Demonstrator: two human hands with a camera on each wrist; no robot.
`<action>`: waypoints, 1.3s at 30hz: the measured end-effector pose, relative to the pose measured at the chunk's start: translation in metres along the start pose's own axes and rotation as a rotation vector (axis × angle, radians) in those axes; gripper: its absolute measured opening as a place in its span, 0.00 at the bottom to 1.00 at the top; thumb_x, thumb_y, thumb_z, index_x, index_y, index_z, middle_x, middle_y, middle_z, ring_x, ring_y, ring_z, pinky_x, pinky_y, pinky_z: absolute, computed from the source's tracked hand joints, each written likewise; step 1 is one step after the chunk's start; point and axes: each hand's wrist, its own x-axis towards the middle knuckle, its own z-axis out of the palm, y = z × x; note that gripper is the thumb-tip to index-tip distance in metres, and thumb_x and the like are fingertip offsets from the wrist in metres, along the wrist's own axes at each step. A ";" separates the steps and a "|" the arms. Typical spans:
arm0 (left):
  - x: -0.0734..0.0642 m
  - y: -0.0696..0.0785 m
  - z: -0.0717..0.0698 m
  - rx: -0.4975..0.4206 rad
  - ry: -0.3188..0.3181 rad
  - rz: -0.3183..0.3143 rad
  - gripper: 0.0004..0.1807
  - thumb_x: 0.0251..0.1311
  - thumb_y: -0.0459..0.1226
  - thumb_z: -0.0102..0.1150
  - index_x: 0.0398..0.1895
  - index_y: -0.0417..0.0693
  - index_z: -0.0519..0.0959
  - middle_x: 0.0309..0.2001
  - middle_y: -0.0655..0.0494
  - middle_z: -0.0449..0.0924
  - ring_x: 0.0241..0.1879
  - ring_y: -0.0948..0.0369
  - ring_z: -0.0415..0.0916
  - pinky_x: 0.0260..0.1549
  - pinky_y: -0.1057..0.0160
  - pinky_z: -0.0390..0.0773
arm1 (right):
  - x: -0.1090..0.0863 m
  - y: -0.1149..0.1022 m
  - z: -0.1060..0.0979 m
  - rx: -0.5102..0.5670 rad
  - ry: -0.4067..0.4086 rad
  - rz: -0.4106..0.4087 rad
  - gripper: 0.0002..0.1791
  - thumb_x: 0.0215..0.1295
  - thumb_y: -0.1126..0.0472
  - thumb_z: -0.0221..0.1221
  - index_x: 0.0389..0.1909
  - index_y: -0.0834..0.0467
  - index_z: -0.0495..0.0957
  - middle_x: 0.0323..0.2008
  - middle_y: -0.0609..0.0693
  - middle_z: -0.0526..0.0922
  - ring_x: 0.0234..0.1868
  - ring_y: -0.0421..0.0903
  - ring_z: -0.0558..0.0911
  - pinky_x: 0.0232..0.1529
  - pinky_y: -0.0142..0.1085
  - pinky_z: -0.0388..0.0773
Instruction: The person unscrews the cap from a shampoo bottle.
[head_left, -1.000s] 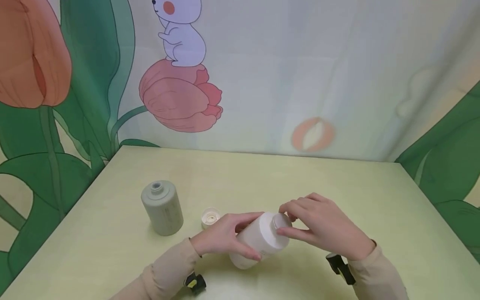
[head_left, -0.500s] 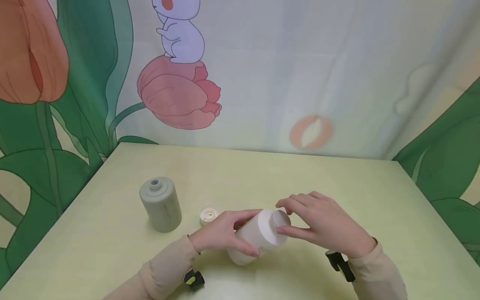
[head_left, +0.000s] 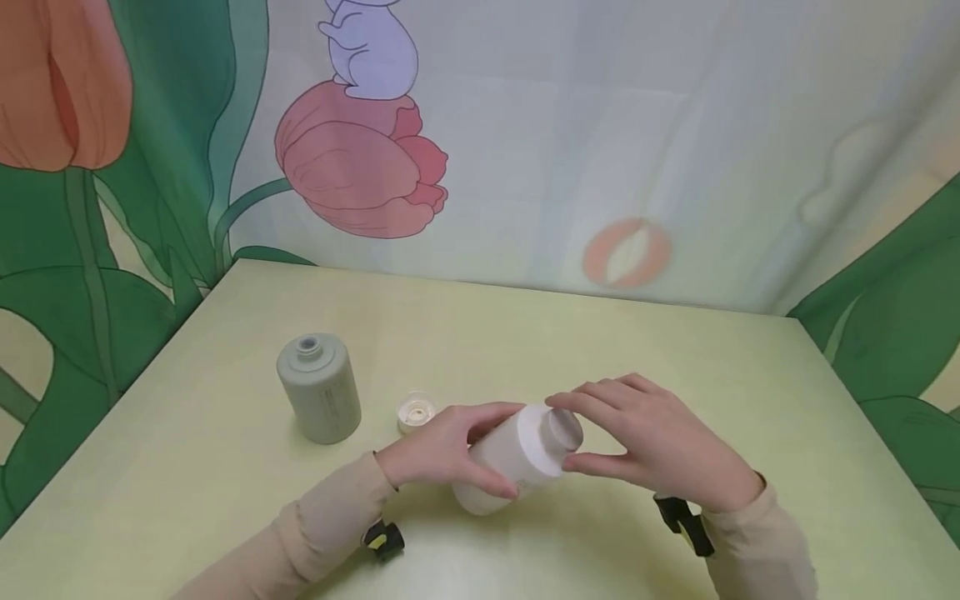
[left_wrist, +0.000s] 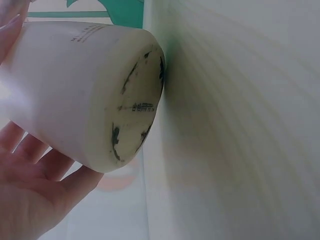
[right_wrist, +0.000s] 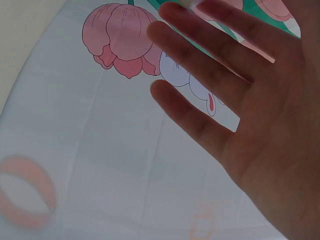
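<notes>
A white bottle (head_left: 502, 454) leans to the right over the table, its capped end raised. My left hand (head_left: 442, 450) grips it round the body, thumb in front and fingers behind. The left wrist view shows the bottle's rounded base (left_wrist: 135, 105) with dark scuffs and small print. At the top is a smooth white cap (head_left: 564, 429). My right hand (head_left: 645, 433) spans this cap, index fingertip at its upper edge and thumb at its lower edge. In the right wrist view the other fingers (right_wrist: 200, 100) stretch out free of the bottle.
A grey-green bottle (head_left: 320, 392) with an uncovered neck stands upright on the left. Between it and my left hand lies a small round white lid (head_left: 415, 412), inner side up. The pale yellow table (head_left: 675, 350) ends at a curtain (head_left: 525, 167) printed with tulips.
My right index finger and thumb have shifted round the cap, and the other fingers have straightened. The left hand keeps its grip on the tilted bottle. The head view has tipped slightly down.
</notes>
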 end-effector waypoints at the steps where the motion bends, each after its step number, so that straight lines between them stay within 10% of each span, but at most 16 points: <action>1: 0.001 0.000 0.000 0.000 -0.007 0.000 0.45 0.41 0.44 0.78 0.67 0.63 0.69 0.54 0.61 0.80 0.49 0.62 0.78 0.51 0.59 0.75 | -0.001 -0.001 0.000 -0.005 -0.004 0.010 0.25 0.57 0.42 0.65 0.52 0.51 0.78 0.40 0.37 0.83 0.40 0.36 0.81 0.45 0.35 0.75; 10: 0.000 0.002 0.000 -0.012 -0.006 0.013 0.43 0.40 0.44 0.79 0.65 0.65 0.70 0.53 0.62 0.80 0.47 0.62 0.78 0.49 0.59 0.75 | 0.000 -0.002 -0.002 -0.001 -0.065 -0.010 0.25 0.54 0.53 0.69 0.54 0.50 0.77 0.45 0.40 0.82 0.43 0.39 0.80 0.45 0.36 0.76; 19: -0.001 0.004 -0.002 -0.008 -0.019 0.021 0.44 0.40 0.44 0.79 0.65 0.62 0.69 0.54 0.60 0.81 0.48 0.62 0.79 0.49 0.58 0.75 | 0.002 -0.001 -0.001 -0.033 0.026 0.029 0.24 0.66 0.39 0.55 0.49 0.54 0.78 0.39 0.40 0.84 0.37 0.37 0.81 0.44 0.35 0.76; 30: 0.000 0.004 -0.001 -0.012 -0.027 0.025 0.44 0.41 0.42 0.78 0.65 0.60 0.69 0.53 0.58 0.81 0.47 0.62 0.79 0.49 0.60 0.75 | 0.002 -0.003 -0.002 0.001 0.020 -0.013 0.19 0.58 0.49 0.66 0.48 0.52 0.79 0.39 0.39 0.83 0.39 0.37 0.82 0.44 0.36 0.76; 39: -0.001 0.003 -0.002 0.006 -0.028 0.030 0.44 0.40 0.44 0.79 0.65 0.61 0.69 0.54 0.60 0.80 0.48 0.62 0.78 0.49 0.60 0.75 | 0.002 0.001 0.002 0.010 0.014 0.047 0.22 0.62 0.38 0.58 0.45 0.50 0.79 0.36 0.37 0.82 0.34 0.34 0.79 0.47 0.35 0.73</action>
